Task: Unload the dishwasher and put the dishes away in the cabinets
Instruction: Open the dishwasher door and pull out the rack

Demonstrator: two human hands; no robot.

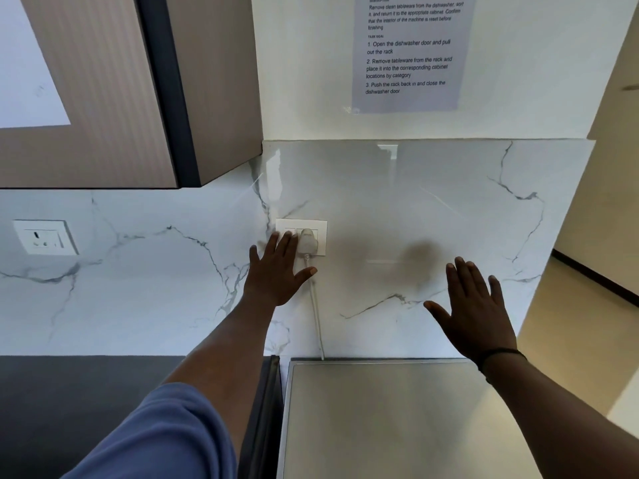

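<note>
A dark countertop (pixel 86 402) adjoins a bare stainless-steel appliance top (pixel 380 420).

I count 2 hands, the left hand (pixel 280 271) and the right hand (pixel 475 311), 2 wall sockets (pixel 45 237) (pixel 301 236), 1 plug (pixel 307 242) with 1 cord (pixel 316 312), 1 printed sheet (pixel 409 51), 1 wristband (pixel 501 356) and 1 wall cabinet (pixel 103 91).

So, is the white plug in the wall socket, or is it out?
In. The white plug sits in the socket plate, and its cord hangs down behind the steel appliance top.
</note>
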